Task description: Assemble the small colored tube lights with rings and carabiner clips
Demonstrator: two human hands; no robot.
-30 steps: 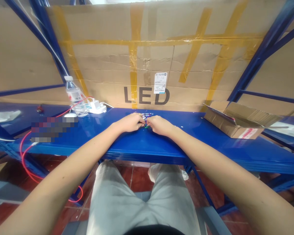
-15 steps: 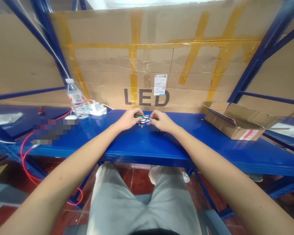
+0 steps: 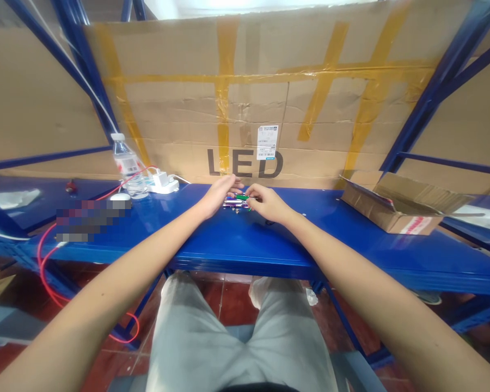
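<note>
A small heap of shiny, slender metallic pieces in purple, silver and green (image 3: 231, 203) lies on the blue tabletop between my hands. They look tube-like, but are too small to name. At the heap's left side my left hand (image 3: 220, 195) is open, its fingers stretched out over the far edge of the pieces. My right hand (image 3: 267, 200) is closed at the right side, thumb and fingers pinching a green shiny piece (image 3: 242, 197). My fingers hide part of the heap.
An open cardboard box (image 3: 396, 204) stands on the right of the blue table (image 3: 245, 245). To the left are a water bottle (image 3: 129, 166), a white power strip (image 3: 165, 187), a red cable (image 3: 44, 261) and a blurred-out object. Large taped cardboard (image 3: 179, 120) stands behind.
My left fingers have come off the green piece and straightened upward. The green piece now sits nearer my right fingers, tilted slightly. The surroundings look unchanged.
</note>
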